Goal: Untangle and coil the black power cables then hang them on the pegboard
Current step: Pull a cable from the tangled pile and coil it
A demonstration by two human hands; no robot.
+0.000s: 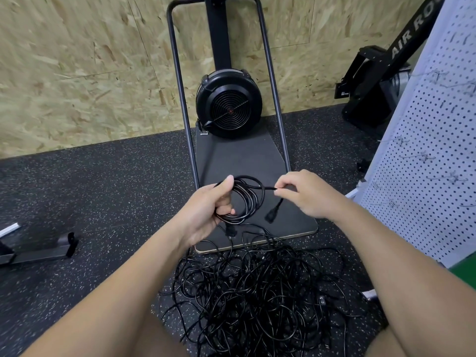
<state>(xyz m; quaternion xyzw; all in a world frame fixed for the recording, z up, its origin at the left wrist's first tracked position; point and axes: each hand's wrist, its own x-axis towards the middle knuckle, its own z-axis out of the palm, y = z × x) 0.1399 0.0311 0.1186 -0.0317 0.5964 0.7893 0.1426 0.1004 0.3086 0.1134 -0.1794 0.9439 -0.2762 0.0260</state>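
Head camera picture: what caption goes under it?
Left hand holds a coiled black power cable; right hand pinches its tail above the tangled pile.

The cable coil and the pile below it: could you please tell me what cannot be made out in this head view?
- Coil: its left side is hidden by the left hand.
- Tangled pile: cable count unreadable; strands overlap, bottom edge cuts it off.
- Pegboard: right edge cuts it off; hooks blurred.
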